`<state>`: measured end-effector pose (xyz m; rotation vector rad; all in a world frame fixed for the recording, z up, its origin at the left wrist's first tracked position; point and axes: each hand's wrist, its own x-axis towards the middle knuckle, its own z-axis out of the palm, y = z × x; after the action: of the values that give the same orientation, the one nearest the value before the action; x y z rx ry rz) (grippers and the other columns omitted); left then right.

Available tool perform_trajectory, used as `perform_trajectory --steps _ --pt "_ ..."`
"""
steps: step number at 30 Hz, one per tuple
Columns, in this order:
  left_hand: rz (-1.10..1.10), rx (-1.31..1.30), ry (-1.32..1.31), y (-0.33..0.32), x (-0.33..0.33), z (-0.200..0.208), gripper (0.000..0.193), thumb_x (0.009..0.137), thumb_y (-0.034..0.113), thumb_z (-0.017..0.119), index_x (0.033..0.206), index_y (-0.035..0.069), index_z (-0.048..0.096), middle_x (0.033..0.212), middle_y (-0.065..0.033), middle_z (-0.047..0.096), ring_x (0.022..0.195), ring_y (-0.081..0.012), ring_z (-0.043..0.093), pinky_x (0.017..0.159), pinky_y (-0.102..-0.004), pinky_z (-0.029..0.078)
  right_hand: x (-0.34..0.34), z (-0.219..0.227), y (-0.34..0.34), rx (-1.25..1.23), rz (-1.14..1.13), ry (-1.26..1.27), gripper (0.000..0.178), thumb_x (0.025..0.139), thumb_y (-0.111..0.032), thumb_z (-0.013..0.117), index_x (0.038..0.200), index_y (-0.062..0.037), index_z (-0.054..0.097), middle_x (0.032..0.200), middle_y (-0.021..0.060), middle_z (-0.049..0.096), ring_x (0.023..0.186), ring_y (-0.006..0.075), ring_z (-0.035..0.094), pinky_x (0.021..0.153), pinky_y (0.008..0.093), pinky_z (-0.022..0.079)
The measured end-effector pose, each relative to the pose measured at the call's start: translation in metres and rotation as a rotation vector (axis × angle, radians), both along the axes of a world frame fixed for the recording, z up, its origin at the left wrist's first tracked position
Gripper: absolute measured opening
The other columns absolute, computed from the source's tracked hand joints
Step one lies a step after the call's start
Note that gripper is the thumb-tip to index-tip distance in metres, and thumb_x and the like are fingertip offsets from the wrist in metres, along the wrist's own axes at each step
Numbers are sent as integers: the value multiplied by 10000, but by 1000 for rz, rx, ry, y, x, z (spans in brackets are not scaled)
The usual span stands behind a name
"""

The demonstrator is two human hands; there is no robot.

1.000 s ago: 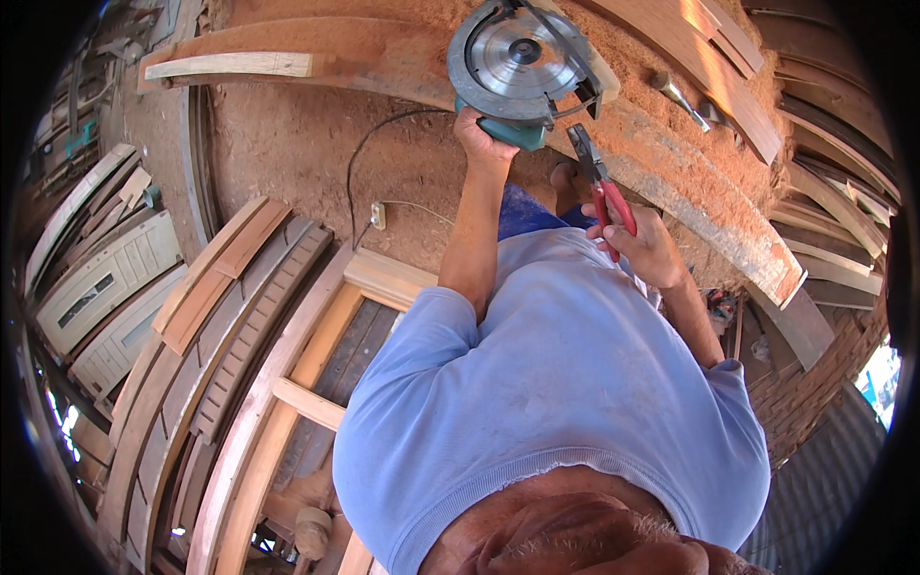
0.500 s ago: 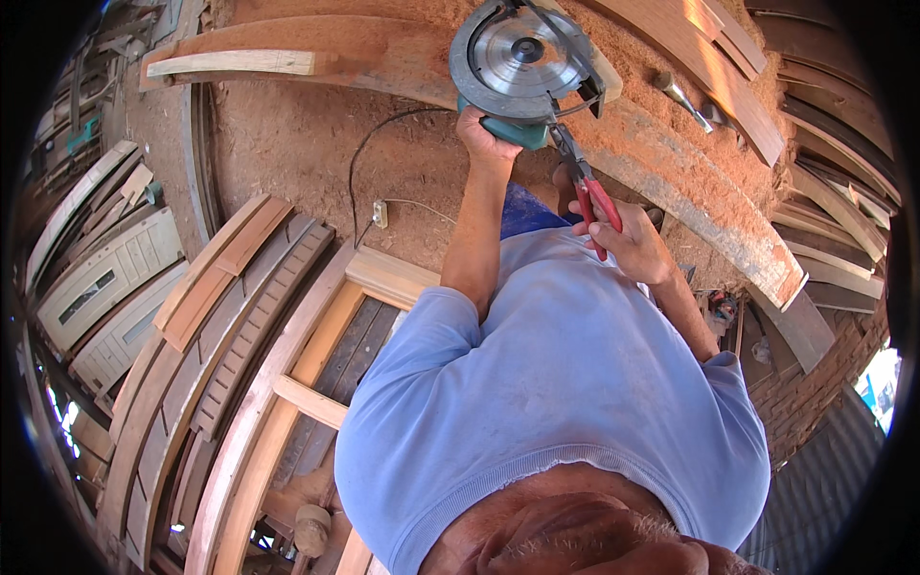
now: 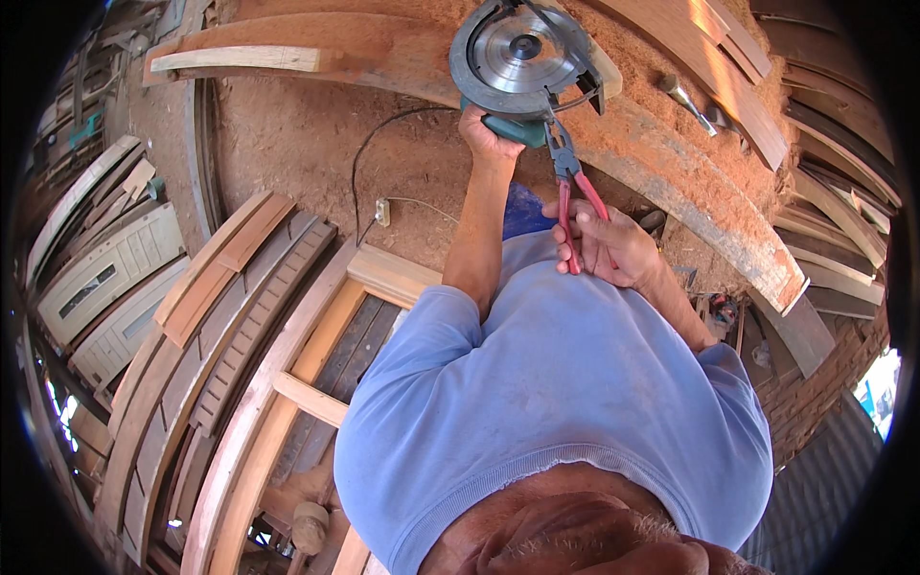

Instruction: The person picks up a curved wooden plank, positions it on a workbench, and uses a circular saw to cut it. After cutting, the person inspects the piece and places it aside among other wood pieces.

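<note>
My left hand (image 3: 491, 136) is wrapped round the teal housing of a circular saw (image 3: 517, 128), which lies tipped over at the far bench board. Its round saw blade (image 3: 503, 59) faces up inside a dark grey guard (image 3: 465, 72). In my right hand (image 3: 613, 244) is a pair of pliers with red handles (image 3: 586, 196). The handles are spread apart, and my fingers lie loosely about them. The plier jaws reach the near edge of the saw, by the guard; whether they grip anything there, I cannot tell.
A long, sawdust-covered board (image 3: 685, 177) runs beyond my hands. A paintbrush (image 3: 676, 91) lies at the far right. The saw's black cord (image 3: 356, 163) loops to a white socket (image 3: 382, 213). Wooden frames (image 3: 259, 422) and curved-looking planks (image 3: 163, 412) are stacked at left.
The pliers' handles have opened wider, and my right hand has shifted a little left and nearer, its fingers loosened. My left hand and the saw stay almost where they were.
</note>
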<state>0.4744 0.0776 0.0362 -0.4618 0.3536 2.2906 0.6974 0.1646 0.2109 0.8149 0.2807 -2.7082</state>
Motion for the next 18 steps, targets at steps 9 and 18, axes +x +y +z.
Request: perform_trajectory --steps 9,18 --pt "-11 -17 22 -1 -2 -5 383 903 145 644 1259 4 645 1277 -171 695 1154 -350 687 1028 -534 556 1 -11 -9 -99 12 -2 355 976 -135 607 1294 10 548 965 54 536 809 169 552 714 369 508" --pt "-26 -43 -8 2 -5 4 375 880 98 659 1245 14 652 1257 -157 696 1145 -344 685 1017 -545 558 -2 -10 -17 -193 -44 41 349 965 -130 647 1278 -16 541 976 43 506 822 154 497 731 356 460"
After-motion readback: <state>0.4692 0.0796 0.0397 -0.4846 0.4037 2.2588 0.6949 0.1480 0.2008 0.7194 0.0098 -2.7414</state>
